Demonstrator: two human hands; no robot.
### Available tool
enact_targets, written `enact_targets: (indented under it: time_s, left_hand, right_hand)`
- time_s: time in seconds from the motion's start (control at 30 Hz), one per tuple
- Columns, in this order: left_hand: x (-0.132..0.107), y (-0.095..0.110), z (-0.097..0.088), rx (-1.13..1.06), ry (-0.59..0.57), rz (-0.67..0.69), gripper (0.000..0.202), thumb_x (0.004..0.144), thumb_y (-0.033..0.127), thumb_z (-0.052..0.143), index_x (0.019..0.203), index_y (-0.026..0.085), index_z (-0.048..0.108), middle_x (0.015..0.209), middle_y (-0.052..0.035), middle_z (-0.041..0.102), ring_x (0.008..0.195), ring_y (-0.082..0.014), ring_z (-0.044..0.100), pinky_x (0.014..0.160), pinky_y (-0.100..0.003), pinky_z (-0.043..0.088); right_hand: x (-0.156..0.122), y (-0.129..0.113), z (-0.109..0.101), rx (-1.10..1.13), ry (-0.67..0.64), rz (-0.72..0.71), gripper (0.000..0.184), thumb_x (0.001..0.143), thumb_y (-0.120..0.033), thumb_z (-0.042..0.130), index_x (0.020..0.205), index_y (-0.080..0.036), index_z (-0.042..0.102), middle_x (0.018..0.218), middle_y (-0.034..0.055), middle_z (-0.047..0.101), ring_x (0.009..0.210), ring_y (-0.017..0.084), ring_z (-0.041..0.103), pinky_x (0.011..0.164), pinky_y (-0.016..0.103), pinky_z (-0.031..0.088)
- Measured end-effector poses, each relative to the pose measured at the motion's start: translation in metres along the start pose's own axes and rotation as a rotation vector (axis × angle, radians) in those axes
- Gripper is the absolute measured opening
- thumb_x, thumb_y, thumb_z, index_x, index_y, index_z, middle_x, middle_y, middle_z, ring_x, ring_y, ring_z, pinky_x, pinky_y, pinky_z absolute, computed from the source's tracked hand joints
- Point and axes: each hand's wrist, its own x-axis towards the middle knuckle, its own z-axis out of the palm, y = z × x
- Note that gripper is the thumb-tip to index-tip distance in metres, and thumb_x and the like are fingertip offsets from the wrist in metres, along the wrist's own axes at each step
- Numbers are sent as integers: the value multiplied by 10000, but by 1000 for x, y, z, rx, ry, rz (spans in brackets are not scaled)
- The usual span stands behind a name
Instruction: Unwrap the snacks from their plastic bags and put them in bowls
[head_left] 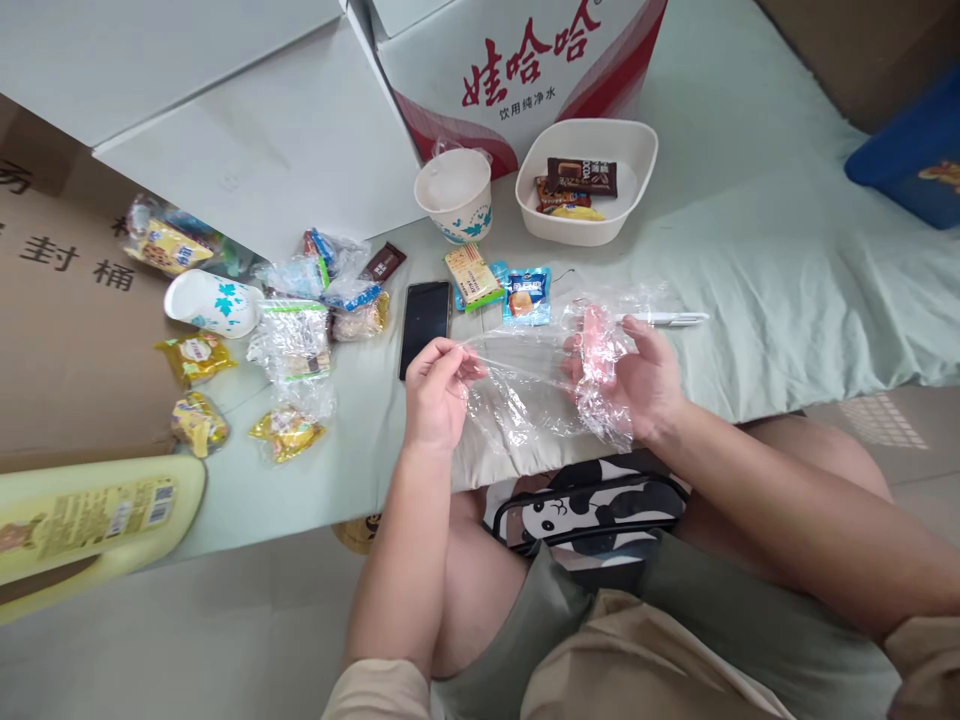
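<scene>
A crinkled clear plastic bag [517,400] is stretched between my two hands above the table's front edge. My left hand [437,395] is closed, thumb and fingers pinching the bag's left edge. At the bag's other end, my right hand [645,380] is turned palm up, its thumb apart and its fingers partly behind the plastic, holding it. A pink packet [598,345] shows at those fingers, seen through the film; its kind is unclear. Just beyond the hands lie a blue snack packet [527,296], a yellow-green snack packet [472,277], a phone [425,325] and a white pen [667,319].
A white bowl [645,150] with several snacks and a paper cup [454,195] stand before a printed carton [525,70]. On the left, another cup [214,303] lies tipped among wrapped snacks [289,433]. A yellow jug [112,510] and a blue container [911,150] flank the table.
</scene>
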Motion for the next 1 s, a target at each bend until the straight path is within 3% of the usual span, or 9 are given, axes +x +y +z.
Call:
enact_targets:
  time_s: [0.17, 0.33, 0.57, 0.8, 1.0]
  left_hand:
    - [-1, 0, 3, 18, -27, -2, 249, 614, 320, 803, 640, 172, 605, 657, 8, 642, 542, -83, 597, 567, -211, 521]
    - [-2, -1, 4, 42, -48, 6, 240, 627, 333, 802, 664, 175, 625, 663, 0, 642, 564, -95, 592, 567, -225, 513]
    - [-3, -5, 1, 87, -71, -11, 209, 680, 333, 776, 679, 181, 632, 675, 3, 640, 577, -98, 589, 574, -229, 501]
    - [-7, -10, 2, 203, -186, -44, 164, 759, 319, 729, 709, 179, 659, 699, -1, 657, 601, -102, 613, 601, -231, 482]
    - [-2, -3, 1, 52, -73, -86, 220, 675, 315, 764, 681, 185, 586, 640, 19, 598, 592, -93, 585, 595, -215, 504]
  right_hand:
    - [2, -2, 0, 96, -66, 15, 380, 689, -548, 694, 869, -249, 544, 630, -29, 500, 546, 138, 437, 513, 300, 362]
    - [3, -4, 1, 124, -27, 50, 338, 717, -528, 681, 845, -248, 541, 590, -39, 444, 515, 131, 428, 485, 286, 336]
    - [4, -2, -4, 49, -64, 35, 369, 739, -564, 650, 918, -252, 570, 615, -36, 489, 492, 128, 431, 462, 293, 337]
    - [5, 4, -8, 35, -54, 60, 344, 734, -538, 647, 921, -252, 604, 592, -34, 498, 472, 132, 380, 469, 304, 325]
    - [6, 4, -9, 28, -94, 20, 328, 712, -524, 689, 844, -239, 593, 643, -14, 567, 512, 141, 457, 464, 296, 373]
